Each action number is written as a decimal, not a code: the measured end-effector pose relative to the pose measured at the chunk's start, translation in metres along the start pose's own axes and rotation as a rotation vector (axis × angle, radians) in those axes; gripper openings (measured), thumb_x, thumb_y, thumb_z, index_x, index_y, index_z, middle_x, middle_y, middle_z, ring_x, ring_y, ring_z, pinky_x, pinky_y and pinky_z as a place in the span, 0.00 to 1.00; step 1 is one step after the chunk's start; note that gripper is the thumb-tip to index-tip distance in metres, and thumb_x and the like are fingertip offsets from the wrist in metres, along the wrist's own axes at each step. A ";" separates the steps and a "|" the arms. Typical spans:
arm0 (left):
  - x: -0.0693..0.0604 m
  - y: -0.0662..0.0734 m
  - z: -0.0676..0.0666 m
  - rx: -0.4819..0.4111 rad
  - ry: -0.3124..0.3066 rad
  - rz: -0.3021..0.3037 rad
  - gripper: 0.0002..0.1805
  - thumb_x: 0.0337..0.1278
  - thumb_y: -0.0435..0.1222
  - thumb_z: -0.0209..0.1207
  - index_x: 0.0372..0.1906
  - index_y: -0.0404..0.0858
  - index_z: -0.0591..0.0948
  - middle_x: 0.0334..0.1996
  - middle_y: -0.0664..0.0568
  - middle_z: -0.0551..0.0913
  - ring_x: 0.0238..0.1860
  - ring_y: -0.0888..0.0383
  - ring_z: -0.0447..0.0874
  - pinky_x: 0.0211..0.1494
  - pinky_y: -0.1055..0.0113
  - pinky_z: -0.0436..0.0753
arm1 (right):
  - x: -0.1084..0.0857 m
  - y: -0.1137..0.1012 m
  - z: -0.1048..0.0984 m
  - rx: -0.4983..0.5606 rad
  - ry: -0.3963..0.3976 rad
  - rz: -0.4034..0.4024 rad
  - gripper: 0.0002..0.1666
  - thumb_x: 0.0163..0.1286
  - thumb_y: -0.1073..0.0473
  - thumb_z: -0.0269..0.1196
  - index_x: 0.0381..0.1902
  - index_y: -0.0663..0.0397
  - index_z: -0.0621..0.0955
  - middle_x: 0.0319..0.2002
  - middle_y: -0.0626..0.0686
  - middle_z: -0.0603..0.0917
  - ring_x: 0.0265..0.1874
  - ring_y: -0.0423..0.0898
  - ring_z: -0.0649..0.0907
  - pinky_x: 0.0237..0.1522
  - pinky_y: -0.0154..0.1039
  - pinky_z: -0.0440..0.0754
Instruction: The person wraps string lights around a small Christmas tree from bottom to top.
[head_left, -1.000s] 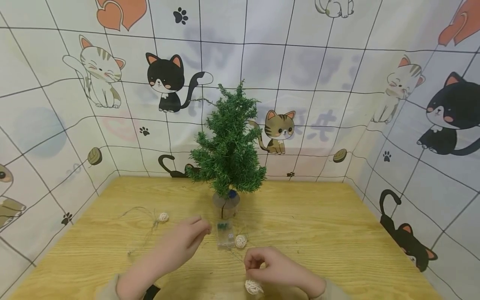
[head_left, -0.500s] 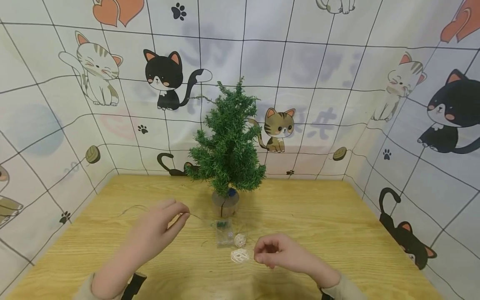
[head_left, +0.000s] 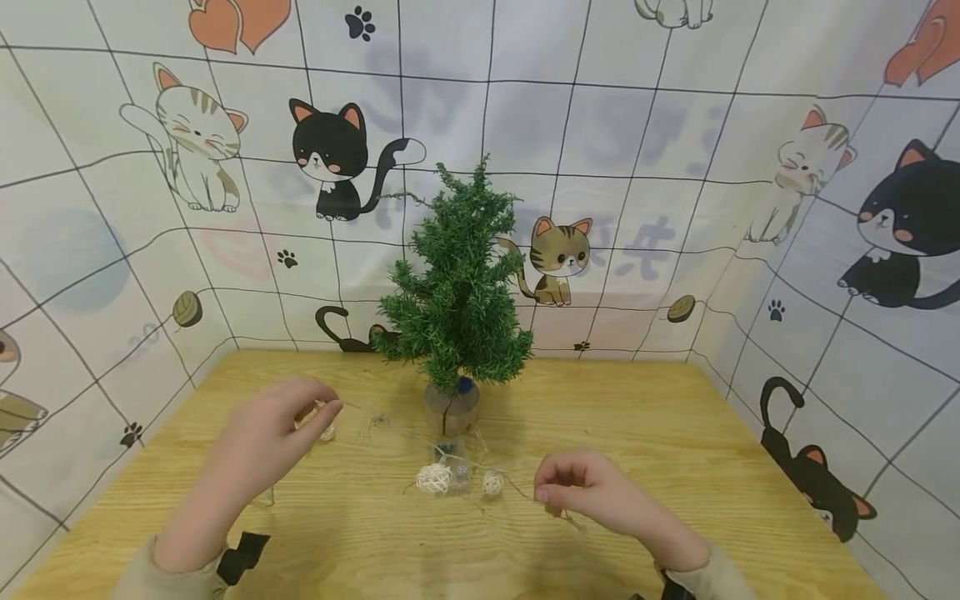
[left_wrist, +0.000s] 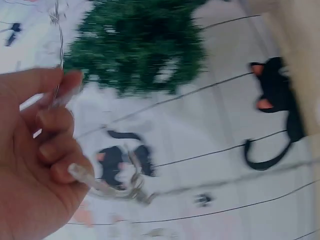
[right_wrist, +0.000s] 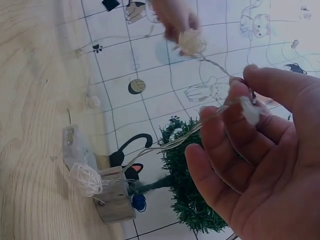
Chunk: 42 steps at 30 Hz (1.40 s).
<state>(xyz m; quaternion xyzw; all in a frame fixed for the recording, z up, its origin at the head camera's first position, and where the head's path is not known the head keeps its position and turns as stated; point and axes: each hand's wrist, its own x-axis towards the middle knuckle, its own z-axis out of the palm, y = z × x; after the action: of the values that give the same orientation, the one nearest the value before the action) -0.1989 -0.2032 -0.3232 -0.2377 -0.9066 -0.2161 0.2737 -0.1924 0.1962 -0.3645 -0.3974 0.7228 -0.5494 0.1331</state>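
Observation:
A thin wire string of lights with white woven balls stretches between my hands. My left hand (head_left: 262,433) pinches the wire (left_wrist: 61,45) between thumb and forefinger, over the table's left side. On the right, my right hand (head_left: 588,492) pinches another stretch of wire (right_wrist: 185,136) between thumb and fingers. One white woven ball (head_left: 433,478) hangs in front of a clear plastic box (head_left: 459,477); a smaller ball (head_left: 492,482) is right of it. Another ball (right_wrist: 191,42) shows near my left hand in the right wrist view. The wire's exact course is too thin to follow.
A small green artificial tree (head_left: 461,283) stands at the back middle on a round wooden base (head_left: 452,412). The wooden table (head_left: 637,417) meets a cloth backdrop (head_left: 637,125) printed with cats on three sides.
My left hand has moved left and back, my right hand right and slightly back, drawing the wire apart. The larger ball has shifted from near the right hand to in front of the box.

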 end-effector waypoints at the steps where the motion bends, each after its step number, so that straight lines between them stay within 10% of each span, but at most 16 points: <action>1: 0.001 -0.005 0.006 -0.016 -0.066 -0.012 0.02 0.63 0.40 0.62 0.36 0.50 0.84 0.26 0.66 0.77 0.23 0.67 0.67 0.26 0.68 0.70 | 0.000 -0.001 -0.001 0.007 0.011 0.005 0.07 0.73 0.68 0.54 0.36 0.67 0.78 0.24 0.61 0.76 0.22 0.46 0.76 0.23 0.39 0.76; 9: -0.003 -0.042 0.062 -0.254 -0.635 -0.041 0.06 0.69 0.39 0.55 0.35 0.48 0.80 0.25 0.63 0.74 0.23 0.67 0.66 0.27 0.68 0.69 | 0.007 -0.003 0.002 -0.027 0.081 0.108 0.12 0.75 0.62 0.54 0.38 0.67 0.78 0.21 0.49 0.71 0.19 0.48 0.68 0.25 0.38 0.72; 17: -0.009 -0.042 0.082 -0.293 -0.758 -0.057 0.07 0.66 0.39 0.58 0.44 0.45 0.84 0.43 0.55 0.81 0.42 0.55 0.80 0.43 0.56 0.78 | 0.032 -0.015 0.005 -0.209 0.097 0.127 0.10 0.73 0.56 0.58 0.36 0.54 0.82 0.21 0.49 0.75 0.17 0.39 0.70 0.25 0.37 0.75; 21: 0.003 -0.009 0.074 -0.253 -0.702 -0.070 0.19 0.67 0.48 0.56 0.56 0.45 0.81 0.57 0.50 0.77 0.58 0.47 0.76 0.56 0.48 0.74 | 0.046 -0.019 0.009 -0.261 0.078 0.127 0.10 0.72 0.54 0.60 0.34 0.52 0.82 0.19 0.45 0.72 0.16 0.37 0.68 0.22 0.34 0.71; 25: 0.018 0.029 0.070 -0.361 -0.606 0.044 0.26 0.67 0.57 0.51 0.62 0.50 0.77 0.60 0.57 0.76 0.61 0.55 0.73 0.60 0.52 0.73 | 0.063 -0.023 0.016 -0.212 0.048 0.094 0.09 0.72 0.57 0.59 0.34 0.54 0.82 0.18 0.50 0.74 0.16 0.40 0.71 0.24 0.35 0.73; 28: 0.023 0.045 0.068 -0.531 -0.593 0.102 0.24 0.66 0.56 0.53 0.61 0.49 0.78 0.55 0.61 0.79 0.45 0.63 0.79 0.49 0.61 0.79 | 0.075 -0.026 0.022 -0.154 0.040 0.065 0.09 0.73 0.58 0.59 0.35 0.57 0.82 0.18 0.52 0.76 0.17 0.43 0.75 0.26 0.38 0.77; 33: 0.020 0.044 0.057 -0.713 -0.544 0.101 0.07 0.69 0.43 0.56 0.40 0.47 0.82 0.30 0.61 0.81 0.24 0.67 0.72 0.31 0.68 0.77 | 0.086 -0.029 0.028 -0.104 0.035 0.045 0.09 0.71 0.61 0.59 0.36 0.61 0.83 0.20 0.49 0.78 0.19 0.44 0.78 0.28 0.39 0.79; 42: 0.018 0.038 0.006 -0.525 -0.114 0.105 0.08 0.66 0.32 0.58 0.36 0.50 0.81 0.22 0.62 0.72 0.18 0.66 0.65 0.23 0.70 0.70 | 0.083 -0.029 0.027 -0.082 -0.001 0.026 0.08 0.69 0.64 0.61 0.41 0.65 0.81 0.32 0.51 0.82 0.25 0.41 0.77 0.29 0.35 0.77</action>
<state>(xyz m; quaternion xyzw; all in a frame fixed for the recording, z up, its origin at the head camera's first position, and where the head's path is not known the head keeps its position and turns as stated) -0.1936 -0.1643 -0.3064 -0.3592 -0.8200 -0.4152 0.1621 -0.2171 0.1156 -0.3277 -0.3933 0.7498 -0.5175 0.1241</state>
